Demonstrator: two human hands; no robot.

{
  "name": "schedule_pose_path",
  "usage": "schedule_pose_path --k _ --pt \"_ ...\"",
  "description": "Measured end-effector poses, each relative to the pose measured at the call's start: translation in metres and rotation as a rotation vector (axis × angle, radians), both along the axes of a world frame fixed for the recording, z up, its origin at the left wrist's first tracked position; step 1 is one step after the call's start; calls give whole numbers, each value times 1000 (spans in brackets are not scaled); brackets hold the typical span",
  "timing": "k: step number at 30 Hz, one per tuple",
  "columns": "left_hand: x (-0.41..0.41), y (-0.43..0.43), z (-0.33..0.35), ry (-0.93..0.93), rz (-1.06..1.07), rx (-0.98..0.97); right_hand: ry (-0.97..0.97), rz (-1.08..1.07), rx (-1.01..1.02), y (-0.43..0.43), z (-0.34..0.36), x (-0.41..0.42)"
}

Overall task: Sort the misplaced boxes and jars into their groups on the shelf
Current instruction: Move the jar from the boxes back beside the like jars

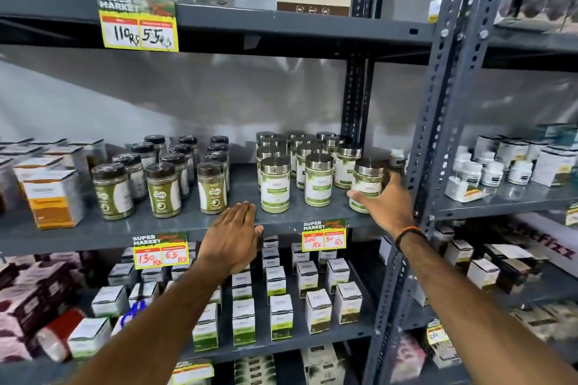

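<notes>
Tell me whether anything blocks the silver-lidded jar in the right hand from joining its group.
Nothing visible does. The right hand holds the silver-lidded jar beside the silver-lidded jar group, with only bare shelf between.

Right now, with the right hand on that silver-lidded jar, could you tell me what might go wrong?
The right hand wraps the silver-lidded jar at the shelf's right end, close to the upright post; swinging it out could knock the post. Its neighbours stand tightly packed, so a nudge may topple them. The left hand rests flat at the shelf edge, steadying nothing.
</notes>
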State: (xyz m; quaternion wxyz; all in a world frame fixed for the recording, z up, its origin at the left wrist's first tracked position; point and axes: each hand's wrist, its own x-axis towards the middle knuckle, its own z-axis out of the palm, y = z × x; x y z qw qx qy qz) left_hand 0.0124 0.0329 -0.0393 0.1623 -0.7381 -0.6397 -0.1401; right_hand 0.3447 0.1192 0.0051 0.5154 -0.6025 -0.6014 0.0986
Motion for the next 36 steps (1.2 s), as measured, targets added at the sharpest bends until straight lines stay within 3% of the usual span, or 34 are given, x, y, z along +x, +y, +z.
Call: schedule_pose_path --k 3,9,18,36 --pt "-1 0 -2 7 4 16 -93 13 -126 4 -14 4" --pt "-1 0 -4 9 6 44 -131 -3 -182 22 -10 -2" --pt "0 -1 -3 9 7 48 -26 -36 -179 29 -22 -4" --pt "0 -1 -4 13 10 39 7 -50 -226 31 -17 -8"
